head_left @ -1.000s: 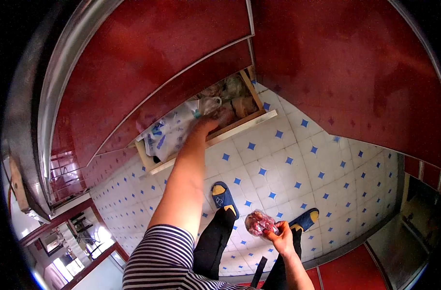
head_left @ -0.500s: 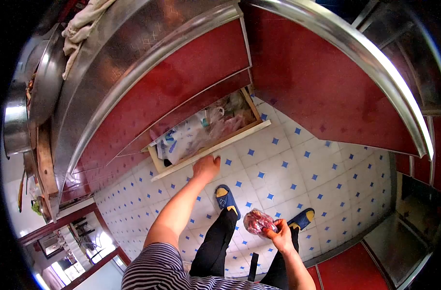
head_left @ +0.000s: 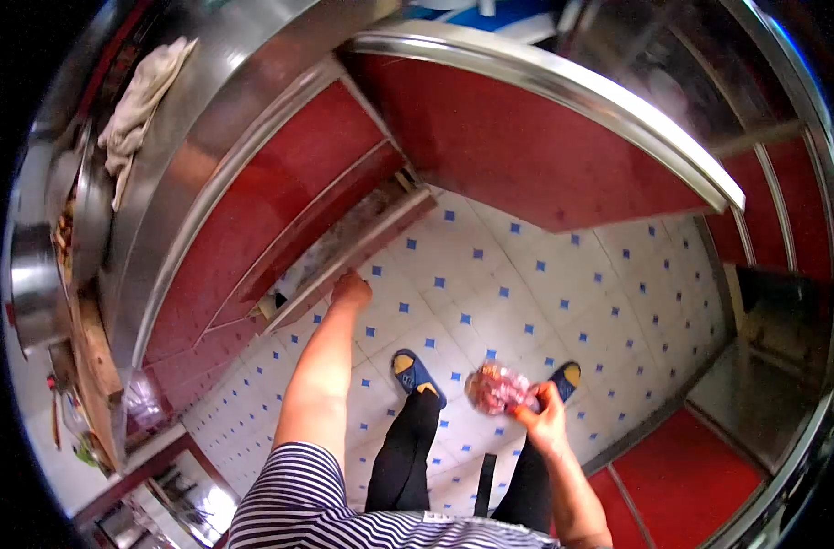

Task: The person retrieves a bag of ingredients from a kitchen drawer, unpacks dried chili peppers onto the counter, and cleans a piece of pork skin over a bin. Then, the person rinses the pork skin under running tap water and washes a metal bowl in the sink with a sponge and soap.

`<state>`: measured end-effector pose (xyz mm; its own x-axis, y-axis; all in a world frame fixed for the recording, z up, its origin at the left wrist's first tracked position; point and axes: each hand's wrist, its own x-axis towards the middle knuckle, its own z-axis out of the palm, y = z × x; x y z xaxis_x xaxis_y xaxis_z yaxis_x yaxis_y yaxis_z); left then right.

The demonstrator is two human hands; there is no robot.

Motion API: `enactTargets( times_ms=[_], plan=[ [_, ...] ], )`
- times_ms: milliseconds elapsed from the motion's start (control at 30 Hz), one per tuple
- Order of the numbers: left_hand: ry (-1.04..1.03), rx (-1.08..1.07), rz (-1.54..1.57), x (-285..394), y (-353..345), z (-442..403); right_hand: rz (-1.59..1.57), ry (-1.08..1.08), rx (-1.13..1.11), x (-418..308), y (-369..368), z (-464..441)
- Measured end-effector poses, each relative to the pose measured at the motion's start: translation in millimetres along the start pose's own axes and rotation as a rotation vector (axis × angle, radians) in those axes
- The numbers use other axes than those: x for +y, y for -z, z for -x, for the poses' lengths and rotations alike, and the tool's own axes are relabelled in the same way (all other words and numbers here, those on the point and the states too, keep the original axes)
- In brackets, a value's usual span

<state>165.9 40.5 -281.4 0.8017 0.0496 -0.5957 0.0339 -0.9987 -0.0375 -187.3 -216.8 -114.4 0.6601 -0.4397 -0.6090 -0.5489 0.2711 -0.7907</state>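
Observation:
In my right hand [head_left: 547,421], a clear plastic bag [head_left: 501,389] is pinched between thumb and fingers. It has dark red and pale contents, whose kind I cannot make out. My left hand [head_left: 351,291] is closed with curled fingers at the front edge of a low drawer [head_left: 394,229], beneath a red cabinet. The fingertips are hidden. Through the narrow opening, plastic bags [head_left: 318,256] show dimly inside the drawer.
A red cabinet panel with a metal edge [head_left: 536,137] juts out ahead. At left, a cloth [head_left: 143,110] lies on the metal counter [head_left: 211,91], near a metal pot [head_left: 35,284]. My slippered feet stand on the tiled floor [head_left: 499,293].
The drawer has slid inward, so its opening is much narrower, with my left hand staying at its front. My view has turned. My right hand still holds the plastic bag.

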Motion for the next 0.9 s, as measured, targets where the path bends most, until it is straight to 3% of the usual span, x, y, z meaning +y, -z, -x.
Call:
enactTargets(
  times_ms=[67, 133, 200, 300, 333, 400, 500, 533, 600, 733, 767, 900],
  plan=[
    [-0.258, -0.504, 0.061, 41, 29, 35, -0.053, 0.135, 0.142, -41, 9, 10],
    [-0.097, -0.934, 0.906, 91, 74, 147, -0.093, 0.283, 0.216, -65, 30, 25],
    [-0.192, -1.324, 1.158, 141, 105, 239, -0.07, 0.408, 0.299, -114, 53, 53],
    [-0.429, -1.609, 1.34, 212, 155, 370, 0.25, 0.781, 0.295, -175, 104, 98],
    [-0.478, -1.486, 1.415, 234, 159, 398, 0.415, 0.915, 0.255, -197, 130, 112],
    [-0.598, -1.367, 1.407, 270, 178, 438, 0.426, 0.957, 0.259, -219, 172, 140],
    [-0.853, -1.25, 1.38, 323, 210, 507, 0.061, 0.848, 0.149, -247, 251, 189],
    [-0.893, -1.262, 1.349, 340, 217, 528, 0.221, 0.874, 0.256, -248, 285, 200],
    [-1.061, -1.172, 1.37, 373, 228, 568, -0.301, 0.518, 0.358, -247, 330, 212],
    [-1.219, -1.151, 1.18, 439, 241, 641, -0.379, 0.417, 0.148, -275, 421, 227],
    [-1.302, -1.146, 1.086, 454, 244, 654, -0.191, 0.464, 0.157, -286, 436, 231],
    [-1.407, -1.187, 0.859, 511, 258, 692, -0.332, 0.645, 0.28, -313, 482, 224]
  ],
)
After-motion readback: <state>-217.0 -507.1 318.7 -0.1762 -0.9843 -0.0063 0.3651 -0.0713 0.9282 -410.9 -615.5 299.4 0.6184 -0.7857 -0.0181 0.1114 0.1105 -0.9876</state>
